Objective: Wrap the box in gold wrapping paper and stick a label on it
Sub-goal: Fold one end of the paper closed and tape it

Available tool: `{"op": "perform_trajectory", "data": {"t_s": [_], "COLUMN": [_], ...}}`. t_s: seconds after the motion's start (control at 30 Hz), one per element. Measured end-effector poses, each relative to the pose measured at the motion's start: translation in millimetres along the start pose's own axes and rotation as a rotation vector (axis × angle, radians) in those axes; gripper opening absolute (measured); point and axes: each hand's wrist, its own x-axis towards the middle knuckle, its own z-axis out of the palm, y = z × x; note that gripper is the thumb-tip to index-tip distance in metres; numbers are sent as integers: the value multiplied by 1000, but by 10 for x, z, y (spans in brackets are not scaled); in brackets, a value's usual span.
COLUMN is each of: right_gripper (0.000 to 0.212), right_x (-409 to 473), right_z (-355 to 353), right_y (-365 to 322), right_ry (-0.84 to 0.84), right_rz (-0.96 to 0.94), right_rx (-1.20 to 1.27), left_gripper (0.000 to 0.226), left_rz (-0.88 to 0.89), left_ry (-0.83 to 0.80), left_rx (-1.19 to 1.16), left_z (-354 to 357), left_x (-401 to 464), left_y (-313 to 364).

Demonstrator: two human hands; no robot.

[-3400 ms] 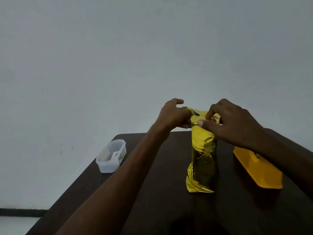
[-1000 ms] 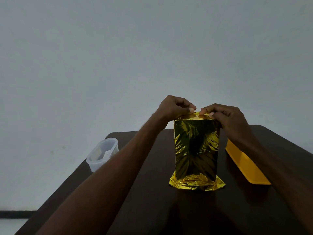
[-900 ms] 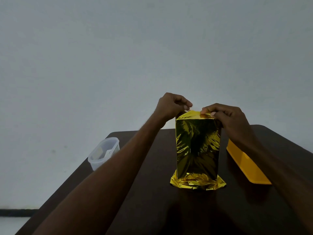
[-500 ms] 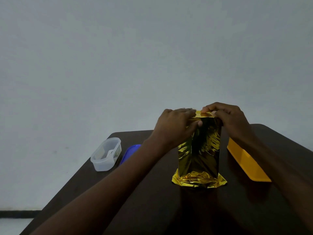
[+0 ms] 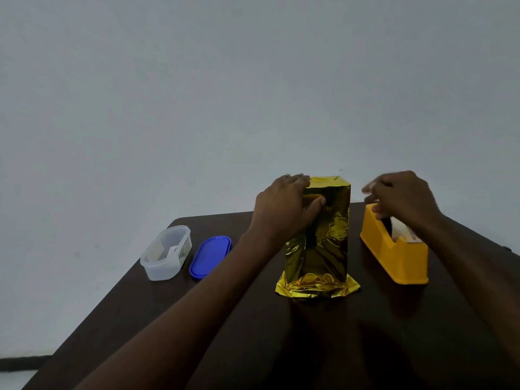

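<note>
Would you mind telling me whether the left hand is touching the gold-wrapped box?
Touching: the head view shows the left hand gripping the gold-wrapped box near its top.

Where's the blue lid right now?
In the head view the blue lid lies flat on the table, left of the gold-wrapped box and just right of the clear plastic container.

Tub (image 5: 166, 252), lid (image 5: 210, 256), box (image 5: 318, 240), dispenser (image 5: 394, 249): left to right.
</note>
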Motion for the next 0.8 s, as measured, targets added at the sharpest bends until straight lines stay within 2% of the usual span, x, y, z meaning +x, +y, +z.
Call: {"op": "perform_trajectory", "data": {"t_s": [0.1,0.27,0.4,0.5,0.53,0.6,0.63,0.7,0.73,0.8], "right_gripper": [19,22,17,13,17,33,31,22,22,20], "right_x": [-48,-170,-161,-107,-95,-137,-132,-105,-117,-83], "right_z": [-138,-279,-339,-406,-415,-415,-401,-408,-414,-387], "right_y": [185,312,312,371,384,392,398,353,364,379], "right_ry": [-21,-61,-132,-122,-120,-254,-280,-198,-148,-162], "right_rz": [126,336,433,468,532,531,521,641,699,678], "right_rx": [-444,-572,-488,-252,-149,-374,-418,-87,-75,-124], "left_gripper": [57,57,57,57,57,57,57,57,57,57], "left_rz": [-12,-26,-31,-39,-44,-48,-51,-52,-48,-44], "left_ry": [2,26,30,36,37,36,36,34,35,36], "left_rx": [5,16,13,17,18,19,19,19,21,23], "left_z": [12,49,76,68,66,72,74,84,86,92], "left_x": [4,15,24,31,33,39,43,43,41,39], "left_y": [0,5,14,46,51,62,61,56,56,45]}}
